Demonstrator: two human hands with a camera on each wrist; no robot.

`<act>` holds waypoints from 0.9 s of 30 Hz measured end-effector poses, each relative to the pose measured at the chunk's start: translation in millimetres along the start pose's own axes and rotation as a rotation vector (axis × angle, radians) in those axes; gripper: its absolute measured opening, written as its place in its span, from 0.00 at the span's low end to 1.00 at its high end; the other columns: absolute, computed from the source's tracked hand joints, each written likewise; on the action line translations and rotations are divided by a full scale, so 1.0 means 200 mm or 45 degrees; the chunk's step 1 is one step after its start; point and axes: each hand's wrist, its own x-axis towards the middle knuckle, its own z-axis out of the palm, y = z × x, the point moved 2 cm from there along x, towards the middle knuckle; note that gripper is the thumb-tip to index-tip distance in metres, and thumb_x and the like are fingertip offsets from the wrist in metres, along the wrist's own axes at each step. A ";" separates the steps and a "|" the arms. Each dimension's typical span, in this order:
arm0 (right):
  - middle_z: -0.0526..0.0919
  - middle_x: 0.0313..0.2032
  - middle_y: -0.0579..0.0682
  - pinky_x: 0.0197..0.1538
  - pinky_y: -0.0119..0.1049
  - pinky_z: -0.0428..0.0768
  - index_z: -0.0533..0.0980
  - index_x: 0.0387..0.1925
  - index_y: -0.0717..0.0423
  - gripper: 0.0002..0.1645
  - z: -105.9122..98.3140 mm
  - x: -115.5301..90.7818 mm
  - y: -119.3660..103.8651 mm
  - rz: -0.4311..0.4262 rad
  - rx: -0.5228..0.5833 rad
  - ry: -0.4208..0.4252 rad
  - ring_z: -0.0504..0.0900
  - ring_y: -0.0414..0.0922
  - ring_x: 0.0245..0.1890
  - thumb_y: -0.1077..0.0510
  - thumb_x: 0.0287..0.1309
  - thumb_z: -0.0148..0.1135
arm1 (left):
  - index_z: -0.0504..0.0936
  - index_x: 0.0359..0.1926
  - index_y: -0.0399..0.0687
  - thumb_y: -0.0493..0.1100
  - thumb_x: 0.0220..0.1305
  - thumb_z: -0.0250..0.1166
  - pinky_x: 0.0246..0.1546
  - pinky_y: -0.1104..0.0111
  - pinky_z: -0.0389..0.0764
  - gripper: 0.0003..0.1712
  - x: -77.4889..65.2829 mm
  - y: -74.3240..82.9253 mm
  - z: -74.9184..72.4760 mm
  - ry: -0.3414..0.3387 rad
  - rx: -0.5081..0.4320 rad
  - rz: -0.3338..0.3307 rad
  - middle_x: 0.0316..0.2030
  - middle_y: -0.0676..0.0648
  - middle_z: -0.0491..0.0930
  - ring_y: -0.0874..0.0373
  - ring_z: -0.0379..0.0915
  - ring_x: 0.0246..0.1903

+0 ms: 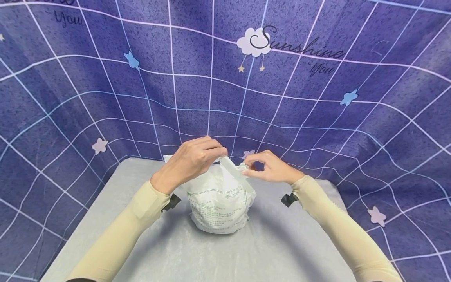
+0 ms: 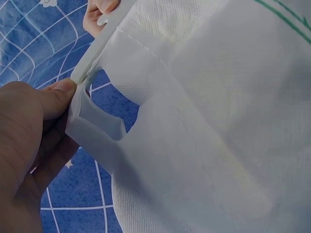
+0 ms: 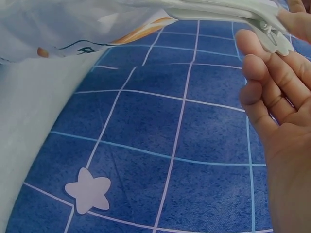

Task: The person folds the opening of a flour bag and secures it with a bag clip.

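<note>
A white woven bag (image 1: 218, 207) with green print stands upright on the grey surface, its upper part folded over. Along its top edge lies a white bag sealing clip (image 3: 214, 10) with a scalloped end. My left hand (image 1: 193, 160) pinches the bag's top corner and the clip's far end between thumb and fingers, beside a cut-out handle hole (image 2: 109, 104). At the scalloped end, my right hand (image 1: 273, 168) holds the clip with its thumb above and curled fingers below. In the right wrist view, orange and dark print shows on the bag's other side.
A purple-blue curtain (image 1: 197, 94) with a grid, stars and clouds rises behind and at both sides. The grey cloth-covered surface (image 1: 211, 258) lies under the bag. Dark wrist-worn pieces (image 1: 289, 199) jut out beneath the cream sleeves (image 1: 130, 219).
</note>
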 end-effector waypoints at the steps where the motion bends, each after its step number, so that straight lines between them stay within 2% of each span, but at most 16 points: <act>1: 0.81 0.27 0.36 0.35 0.31 0.81 0.82 0.32 0.45 0.10 0.00 0.00 0.00 0.002 -0.006 0.008 0.79 0.36 0.28 0.61 0.64 0.76 | 0.90 0.43 0.48 0.20 0.64 0.66 0.43 0.68 0.87 0.19 0.00 0.00 0.00 -0.001 -0.001 0.000 0.38 0.54 0.87 0.58 0.82 0.39; 9: 0.82 0.26 0.36 0.35 0.32 0.81 0.84 0.35 0.46 0.07 0.01 -0.01 -0.01 0.023 0.000 0.058 0.81 0.37 0.28 0.60 0.63 0.75 | 0.90 0.43 0.48 0.23 0.68 0.65 0.41 0.68 0.86 0.16 0.01 0.00 0.00 0.000 -0.010 0.000 0.38 0.55 0.87 0.58 0.82 0.39; 16: 0.81 0.26 0.35 0.36 0.33 0.81 0.83 0.35 0.46 0.07 0.01 -0.01 -0.02 0.040 0.000 0.060 0.81 0.37 0.28 0.60 0.64 0.75 | 0.90 0.43 0.49 0.24 0.69 0.64 0.45 0.68 0.86 0.17 0.01 0.00 0.00 -0.022 -0.010 -0.009 0.39 0.55 0.87 0.58 0.82 0.40; 22: 0.83 0.28 0.37 0.38 0.34 0.84 0.84 0.36 0.47 0.06 0.02 -0.02 -0.01 0.059 0.013 0.051 0.82 0.38 0.30 0.61 0.65 0.74 | 0.90 0.44 0.49 0.25 0.70 0.64 0.44 0.68 0.86 0.16 0.00 0.00 0.00 -0.031 -0.027 -0.013 0.39 0.55 0.87 0.59 0.81 0.40; 27: 0.85 0.30 0.38 0.40 0.43 0.87 0.85 0.38 0.48 0.05 0.02 -0.03 0.00 0.081 0.015 0.050 0.84 0.39 0.32 0.61 0.66 0.74 | 0.90 0.45 0.47 0.27 0.70 0.67 0.41 0.68 0.86 0.13 0.00 -0.01 0.00 -0.011 -0.039 0.000 0.39 0.54 0.87 0.58 0.82 0.39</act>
